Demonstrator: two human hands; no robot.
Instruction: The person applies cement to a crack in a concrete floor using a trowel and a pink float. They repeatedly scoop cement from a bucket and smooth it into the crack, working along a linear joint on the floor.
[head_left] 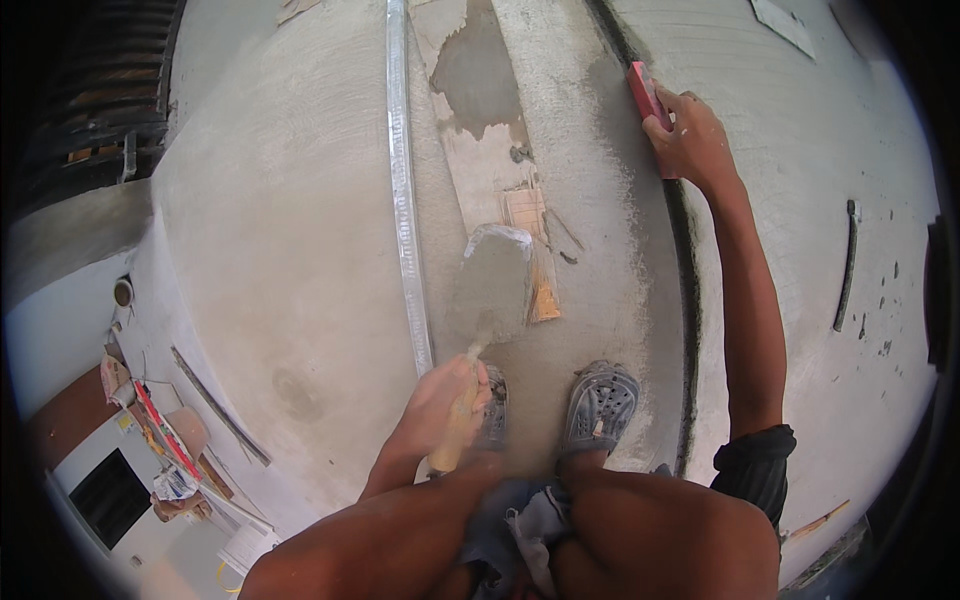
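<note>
My left hand (435,405) is closed round the pale wooden handle of a trowel (500,275) in front of my feet. Its broad blade is coated in wet grey mortar, and a whitish band runs along the far edge. My right hand (692,138), stretched far forward, grips a narrow red block (645,92). The block lies along a dark groove (684,270) in the grey cement surface, beside a strip of damper, darker cement. Beyond the trowel lies a worn board (478,165) with a patch of wet mortar (478,75) on it.
A long metal channel (402,180) runs lengthwise left of the board. My feet in grey clogs (600,405) stand on the cement. A dark rod (847,265) lies at right. Tools and scraps, including a red bar (165,425), are at lower left, below a black slatted grille (105,90).
</note>
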